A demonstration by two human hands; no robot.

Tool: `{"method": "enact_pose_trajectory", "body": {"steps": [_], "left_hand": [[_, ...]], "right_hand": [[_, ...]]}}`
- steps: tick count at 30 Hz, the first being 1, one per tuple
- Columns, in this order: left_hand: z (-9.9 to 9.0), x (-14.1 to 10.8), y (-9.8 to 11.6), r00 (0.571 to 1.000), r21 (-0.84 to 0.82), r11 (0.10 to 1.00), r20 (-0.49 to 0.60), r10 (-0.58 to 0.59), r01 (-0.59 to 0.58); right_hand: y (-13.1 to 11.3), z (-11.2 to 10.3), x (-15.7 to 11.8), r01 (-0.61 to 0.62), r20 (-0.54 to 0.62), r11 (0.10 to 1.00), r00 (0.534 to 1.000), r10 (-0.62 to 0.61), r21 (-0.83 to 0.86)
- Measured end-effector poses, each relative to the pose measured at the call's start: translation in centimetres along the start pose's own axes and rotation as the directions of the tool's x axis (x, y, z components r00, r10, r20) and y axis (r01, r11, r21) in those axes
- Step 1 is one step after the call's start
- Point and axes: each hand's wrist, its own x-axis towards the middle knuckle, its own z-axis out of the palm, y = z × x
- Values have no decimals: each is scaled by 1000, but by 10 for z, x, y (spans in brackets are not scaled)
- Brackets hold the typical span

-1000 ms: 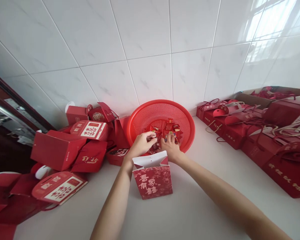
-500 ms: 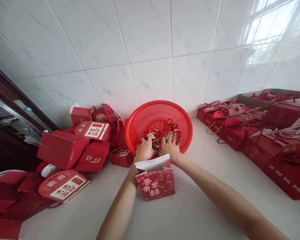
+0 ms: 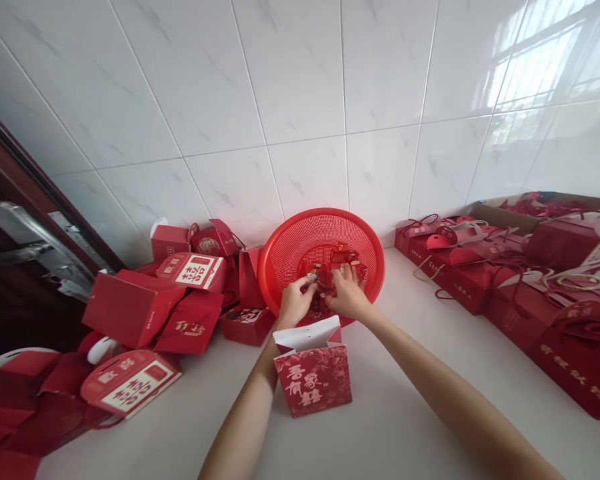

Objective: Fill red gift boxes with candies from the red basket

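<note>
Reaching into the red basket [image 3: 325,230], the left hand [image 3: 295,303], fingers outstretched a moment ago, now pinches a wrapped packet [image 3: 311,276]: picking seems underway. The right hand [image 3: 350,295] curls over others, grip unclear from here. An open-topped box [image 3: 314,383] stands nearer.

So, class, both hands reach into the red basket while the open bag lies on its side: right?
No: the head view shows the open bag standing upright. The left hand and right hand do reach into the red basket.
</note>
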Motion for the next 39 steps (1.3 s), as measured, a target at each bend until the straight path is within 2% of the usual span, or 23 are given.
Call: {"method": "enact_pose_trajectory", "body": {"steps": [5, 8, 11, 14, 16, 21, 25, 31, 34, 39], "left_hand": [[0, 8, 1, 996, -135, 989, -84, 43, -54], [0, 10, 5, 994, -246, 966, -99, 55, -78], [1, 10, 8, 996, -396, 916, -81, 39, -68], [1, 9, 8, 998, -456, 888, -53, 36, -56], [0, 9, 8, 998, -459, 887, -53, 31, -52], [1, 10, 9, 995, -500, 865, -102, -9, -43], [-1, 8, 10, 996, -499, 866, -93, -1, -46], [-1, 6, 5, 994, -357, 934, 100, 45, -6], [3, 7, 0, 993, -300, 954, 116, 34, 2], [6, 6, -3, 991, -162, 987, 127, 40, -19]], "right_hand": [[13, -5, 14, 18, -153, 988, 988, 6, 152], [21, -9, 21, 91, -240, 964, 970, -29, 249], [24, -15, 24, 234, -252, 882, 958, -137, 410], [24, -18, 23, 331, -226, 759, 943, -244, 561], [24, -17, 23, 321, -191, 716, 947, -259, 620], [24, -17, 24, 203, -153, 707, 979, -135, 678], [23, -19, 22, 188, -154, 653, 982, -109, 734], [21, -16, 20, 228, -149, 609, 973, -179, 760], [22, -14, 22, 210, -186, 581, 977, -101, 786], [21, -15, 22, 136, -209, 466, 972, 108, 874]]}}
